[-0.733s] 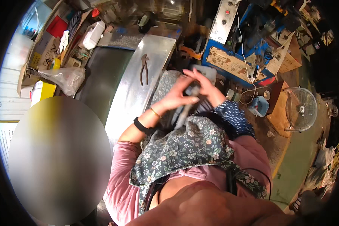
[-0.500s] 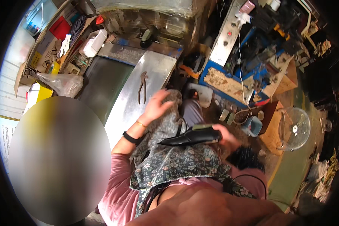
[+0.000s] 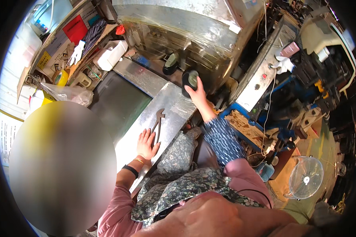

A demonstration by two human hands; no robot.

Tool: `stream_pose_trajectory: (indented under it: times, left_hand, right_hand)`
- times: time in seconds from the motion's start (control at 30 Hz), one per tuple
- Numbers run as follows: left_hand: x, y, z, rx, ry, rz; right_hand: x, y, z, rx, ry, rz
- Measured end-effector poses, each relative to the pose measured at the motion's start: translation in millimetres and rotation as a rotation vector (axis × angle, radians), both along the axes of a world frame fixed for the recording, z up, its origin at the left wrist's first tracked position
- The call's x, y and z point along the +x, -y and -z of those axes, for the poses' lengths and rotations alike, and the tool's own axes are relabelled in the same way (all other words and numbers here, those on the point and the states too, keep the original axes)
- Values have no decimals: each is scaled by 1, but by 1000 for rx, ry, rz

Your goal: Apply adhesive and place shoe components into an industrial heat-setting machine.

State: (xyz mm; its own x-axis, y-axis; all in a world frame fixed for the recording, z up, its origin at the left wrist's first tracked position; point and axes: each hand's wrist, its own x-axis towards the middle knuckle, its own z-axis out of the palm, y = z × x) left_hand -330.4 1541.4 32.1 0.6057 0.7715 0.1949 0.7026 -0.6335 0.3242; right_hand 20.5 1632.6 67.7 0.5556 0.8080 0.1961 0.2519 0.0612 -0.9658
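Note:
My right hand (image 3: pixel 198 96) reaches far forward and grips a black shoe (image 3: pixel 186 82) with a greenish last showing in its top. The shoe is over the far end of the metal worktop (image 3: pixel 175 98), seen almost end-on; whether it touches the surface I cannot tell. Just beyond it, to the left, stands another black shoe (image 3: pixel 171 66) with a similar greenish top. On the near part of the worktop my left hand (image 3: pixel 146 146) lies flat, fingers spread. Right beside those fingers rests a pair of dark metal pincers (image 3: pixel 158 123), which the hand does not hold.
A dark conveyor belt (image 3: pixel 120 104) runs left of the worktop. Behind it is a plastic-wrapped machine (image 3: pixel 178 35). To the right stand a machine with a white control panel (image 3: pixel 254 93), a blue bin (image 3: pixel 265 171) and a floor fan (image 3: pixel 305 179). A white container (image 3: pixel 110 55) sits at far left.
My right hand has carried the shoe from over my lap forward to the worktop's far end. My left hand has come down flat beside the pincers. The view has shifted.

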Motion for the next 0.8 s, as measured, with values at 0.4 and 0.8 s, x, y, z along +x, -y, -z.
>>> stream_pose_trajectory:
  times: [0.4,0.8]
  left_hand:
    - [-24,1,7,45,193,-9]
    - [-363,116,-117,28,-554,-1055]
  right_hand:
    - [-202,215,3,-55,365,-1002]
    - [-238,244,12,-11,705,-852]
